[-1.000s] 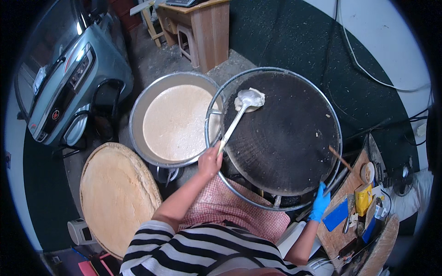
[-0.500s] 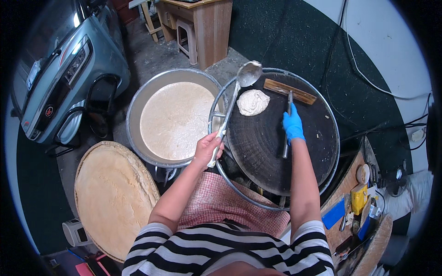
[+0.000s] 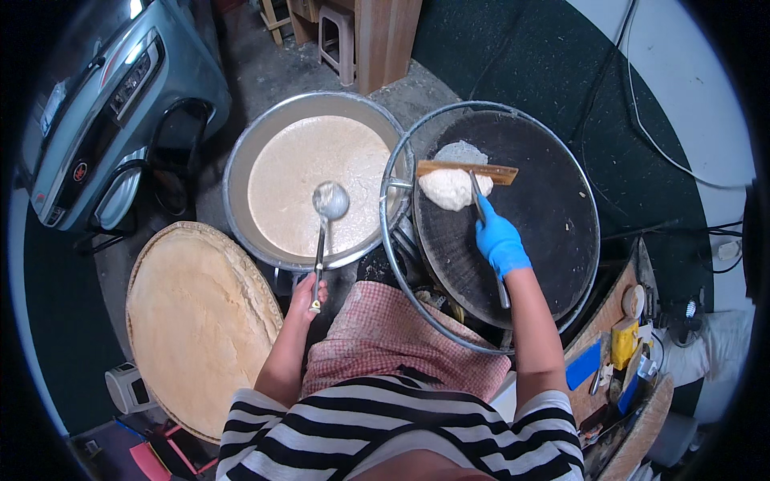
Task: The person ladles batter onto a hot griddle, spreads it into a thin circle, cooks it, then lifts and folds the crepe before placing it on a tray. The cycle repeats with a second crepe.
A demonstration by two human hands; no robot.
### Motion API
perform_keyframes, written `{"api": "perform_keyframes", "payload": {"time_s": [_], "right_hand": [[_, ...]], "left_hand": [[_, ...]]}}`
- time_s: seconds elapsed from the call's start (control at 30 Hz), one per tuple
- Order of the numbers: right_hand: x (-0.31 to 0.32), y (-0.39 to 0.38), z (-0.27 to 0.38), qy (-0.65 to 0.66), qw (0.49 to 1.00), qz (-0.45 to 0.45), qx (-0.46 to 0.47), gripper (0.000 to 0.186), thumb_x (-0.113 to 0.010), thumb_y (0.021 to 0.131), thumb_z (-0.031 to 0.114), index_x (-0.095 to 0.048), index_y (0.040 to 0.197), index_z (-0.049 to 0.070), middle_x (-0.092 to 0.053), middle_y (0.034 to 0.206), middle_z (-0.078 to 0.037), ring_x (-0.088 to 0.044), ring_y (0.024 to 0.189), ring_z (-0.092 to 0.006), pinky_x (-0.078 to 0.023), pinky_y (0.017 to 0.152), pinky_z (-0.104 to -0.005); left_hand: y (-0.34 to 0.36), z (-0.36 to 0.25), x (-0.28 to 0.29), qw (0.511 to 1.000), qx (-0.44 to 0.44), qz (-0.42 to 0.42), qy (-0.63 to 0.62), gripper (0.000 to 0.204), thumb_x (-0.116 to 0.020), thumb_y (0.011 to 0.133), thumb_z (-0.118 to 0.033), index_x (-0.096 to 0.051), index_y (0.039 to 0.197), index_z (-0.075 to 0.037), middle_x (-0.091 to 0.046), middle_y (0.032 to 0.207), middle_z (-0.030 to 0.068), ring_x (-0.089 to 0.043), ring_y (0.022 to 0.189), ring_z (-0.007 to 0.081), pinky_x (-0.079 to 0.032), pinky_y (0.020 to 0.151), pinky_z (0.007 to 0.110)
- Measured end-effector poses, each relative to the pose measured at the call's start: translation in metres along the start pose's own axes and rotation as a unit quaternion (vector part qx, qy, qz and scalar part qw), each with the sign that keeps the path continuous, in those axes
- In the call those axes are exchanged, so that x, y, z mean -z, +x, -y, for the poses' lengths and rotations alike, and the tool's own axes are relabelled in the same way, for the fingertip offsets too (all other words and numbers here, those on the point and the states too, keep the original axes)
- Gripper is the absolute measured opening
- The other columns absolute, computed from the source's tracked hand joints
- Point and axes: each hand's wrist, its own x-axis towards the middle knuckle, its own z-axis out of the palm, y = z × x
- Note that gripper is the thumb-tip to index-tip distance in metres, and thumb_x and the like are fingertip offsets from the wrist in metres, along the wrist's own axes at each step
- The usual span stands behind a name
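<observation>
My bare left hand [image 3: 307, 295] is closed around the handle of a metal ladle [image 3: 330, 202], whose bowl is over the pale batter [image 3: 353, 156] in a large metal pot [image 3: 238, 200]. In a blue glove, my right hand [image 3: 500, 242] grips a batter spreader [image 3: 502, 173] with a wooden blade and a rod handle. Its blade meets a mound of batter [image 3: 449, 190] on the upper left part of a round black griddle [image 3: 533, 232]. A thin whitish film lies on the griddle just beyond the blade. A metal ring [image 3: 399, 272] surrounds the griddle.
A round tray [image 3: 132, 321] at lower left bears a stack of thin, pale flatbreads [image 3: 196, 321]. A vehicle [image 3: 136, 112] stands at upper left, and a wooden desk [image 3: 393, 48] and a stool [image 3: 337, 44] at the back. Boards with a yellow packet [image 3: 625, 345] are at right.
The ladle has moved left from above the griddle's rim to over the pot. My right hand has brought the spreader left and nearer, onto the batter mound, which is now smeared.
</observation>
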Motion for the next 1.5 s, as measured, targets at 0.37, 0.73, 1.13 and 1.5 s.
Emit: {"api": "perform_keyframes", "payload": {"time_s": [0.37,0.73,1.13,1.5], "right_hand": [[-0.007,0.013,-0.006,0.031,0.998,-0.056,-0.024,0.053,-0.048,0.081,0.018,-0.037,0.132,0.018,-0.06,0.09,-0.027,-0.059,0.08,-0.0419,-0.047,0.072,-0.0485],[0.003,-0.104,-0.017,0.014,0.998,0.037,-0.057,0.059,-0.051,0.083,0.016,-0.03,0.137,0.023,-0.06,0.084,-0.026,-0.059,0.074,-0.0422,-0.047,0.068,-0.0469],[-0.015,-0.093,-0.012,0.023,0.998,0.056,-0.01,0.059,-0.05,0.083,0.016,-0.028,0.138,0.02,-0.06,0.084,-0.026,-0.059,0.074,-0.0409,-0.047,0.069,-0.0476],[-0.013,-0.078,-0.012,0.041,0.999,-0.003,-0.008,0.056,-0.051,0.083,0.016,-0.033,0.135,0.02,-0.06,0.086,-0.025,-0.058,0.077,-0.042,-0.046,0.069,-0.0477]], "left_hand": [[0.041,0.021,-0.131,0.479,-0.353,0.024,0.804,0.064,-0.045,0.077,-0.003,-0.029,0.137,-0.016,-0.06,0.088,0.0183,-0.059,0.084,0.0338,-0.043,0.075,0.045],[0.074,0.017,-0.108,0.816,-0.149,-0.048,0.556,0.083,-0.053,0.083,-0.012,0.007,0.14,-0.005,-0.063,0.08,0.0178,-0.063,0.064,0.0233,-0.05,0.057,0.033],[0.039,0.105,-0.146,0.949,-0.166,0.017,0.269,0.087,-0.058,0.082,-0.001,0.008,0.14,-0.008,-0.059,0.071,0.0108,-0.057,0.055,0.015,-0.05,0.048,0.029],[0.055,0.03,-0.162,0.673,-0.396,-0.06,0.621,0.074,-0.059,0.085,-0.021,-0.012,0.139,-0.002,-0.058,0.061,0.0056,-0.052,0.047,0.0118,-0.04,0.043,0.024]]}}
